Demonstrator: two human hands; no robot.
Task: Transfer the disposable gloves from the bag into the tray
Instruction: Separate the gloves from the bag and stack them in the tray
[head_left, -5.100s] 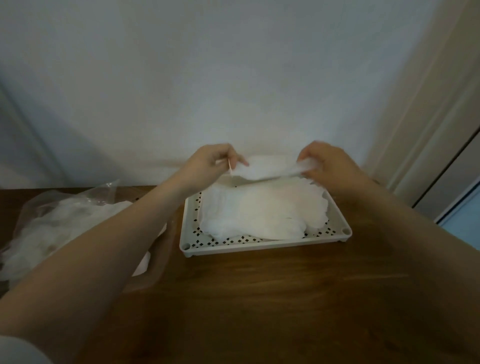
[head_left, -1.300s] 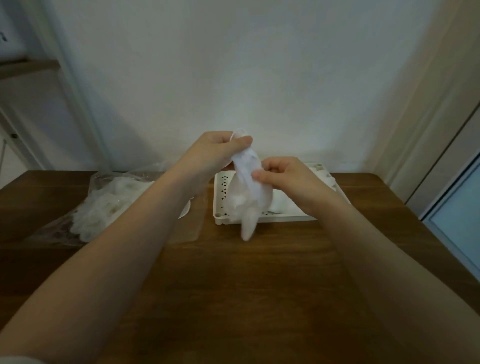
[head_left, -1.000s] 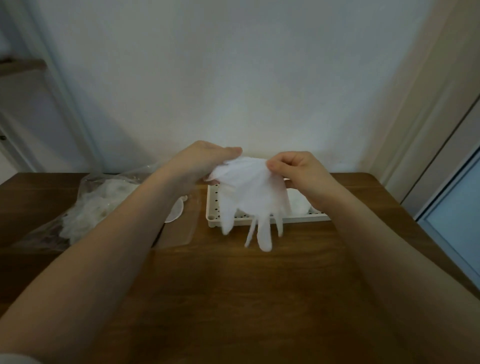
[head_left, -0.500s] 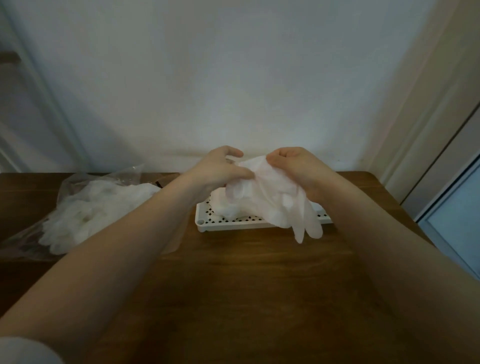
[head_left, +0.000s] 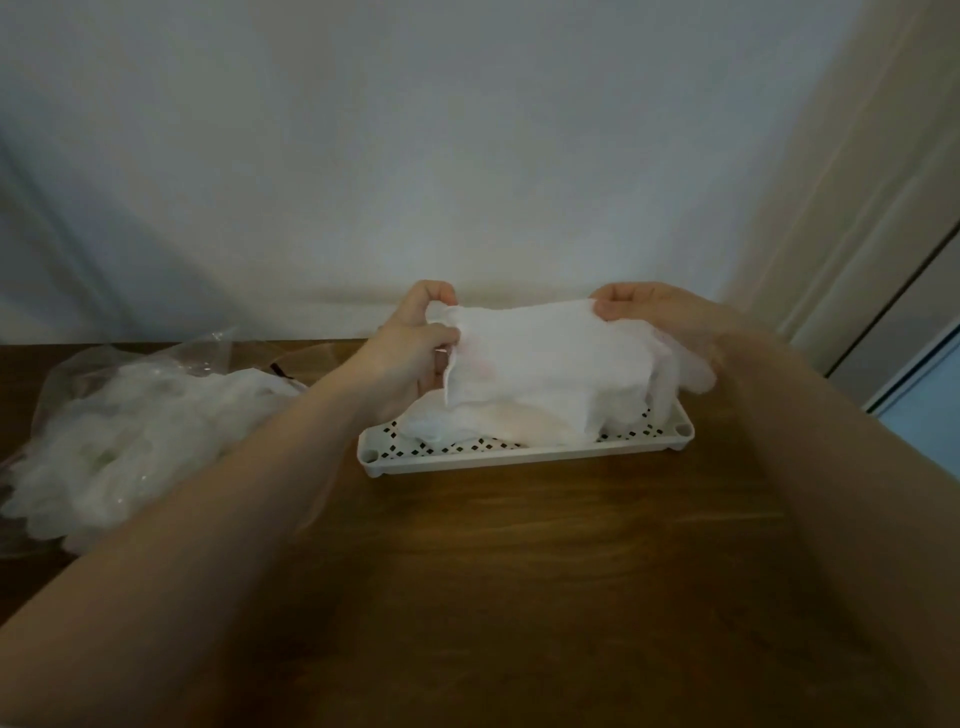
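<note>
Clerk: Tabletop, wood. Bag, clear, at left, many gloves left inside. Tray, white, perforated, already holding a heap.

Checker: Glove?

Clerk: One, stretched flat above the tray. Left hand pinches its left edge; right hand pinches the right corner.

Checker: Handling note?

Clerk: Thin film, likely clingy. Best kept taut, lowered level onto the heap, both pinches released together so that nothing drapes over the rim.
</note>
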